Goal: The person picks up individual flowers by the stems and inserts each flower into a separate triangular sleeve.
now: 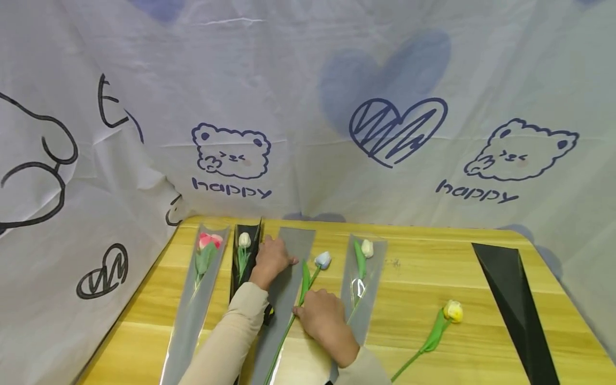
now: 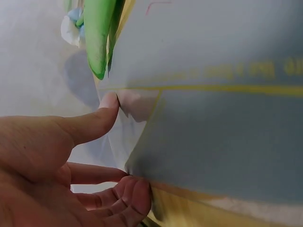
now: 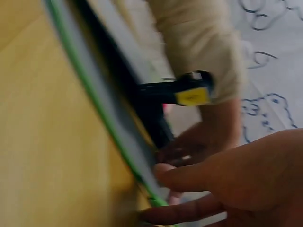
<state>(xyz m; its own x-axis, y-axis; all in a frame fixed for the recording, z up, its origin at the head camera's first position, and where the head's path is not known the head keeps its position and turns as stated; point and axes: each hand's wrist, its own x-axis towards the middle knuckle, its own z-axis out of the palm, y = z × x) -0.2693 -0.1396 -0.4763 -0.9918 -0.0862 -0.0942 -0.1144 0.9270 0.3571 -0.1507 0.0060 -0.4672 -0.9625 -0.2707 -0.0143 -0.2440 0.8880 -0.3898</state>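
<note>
A grey flower sleeve (image 1: pixel 287 299) with a see-through front lies lengthwise on the table. My left hand (image 1: pixel 273 262) is at its far end, thumb at one edge and curled fingers at the other; the left wrist view shows the sleeve's mouth (image 2: pixel 137 106) between them. A pale blue and white tulip (image 1: pixel 323 260) lies along the sleeve's right side. My right hand (image 1: pixel 322 318) pinches its green stem (image 1: pixel 287 330) between thumb and fingers. In the right wrist view the stem (image 3: pixel 94 101) runs up to the fingers of this hand (image 3: pixel 236 179).
Left are a sleeved pink tulip (image 1: pixel 210 241) and a white tulip (image 1: pixel 244 240) in a black sleeve (image 1: pixel 235 272). Another sleeved white tulip (image 1: pixel 367 248) lies right of the hands. Beyond are a loose yellow tulip (image 1: pixel 453 311) and a black sleeve (image 1: pixel 512 299). A printed cloth (image 1: pixel 308 160) hangs behind the table.
</note>
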